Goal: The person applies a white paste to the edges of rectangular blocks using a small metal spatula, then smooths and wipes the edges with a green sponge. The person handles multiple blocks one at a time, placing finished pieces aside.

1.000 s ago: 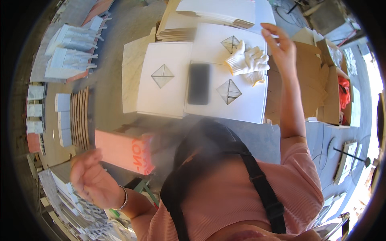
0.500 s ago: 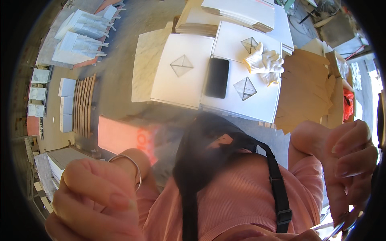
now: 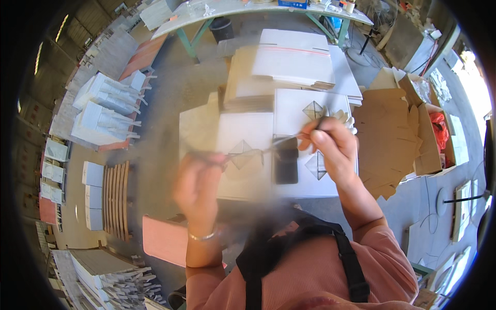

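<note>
In front of my chest, both hands are raised above white flat boxes [image 3: 232,183] marked with grey diamond shapes. Between them stretches a thin-framed pair of glasses [image 3: 281,140], smeared by motion. My left hand [image 3: 198,181], a bracelet at its wrist, is blurred but pinches one end. The thumb and fingers of my right hand [image 3: 335,147] close on the other end. Beneath the glasses, a black phone [image 3: 287,168] lies on the boxes. White knitted gloves [image 3: 347,120] lie behind my right hand, partly hidden by it.
Stacked flat cartons [image 3: 292,57] stand behind the boxes. Brown cardboard [image 3: 385,139] and an open carton with a red bag [image 3: 438,130] are to the right. A wooden pallet [image 3: 117,199] stands left, a pink board [image 3: 163,237] nearer. A long green-legged table [image 3: 237,11] spans the back.
Both hands have moved from close beside my head, out and forward over the boxes. The glasses, barely showing at the lower right before, are now between them. The view has tilted farther up.
</note>
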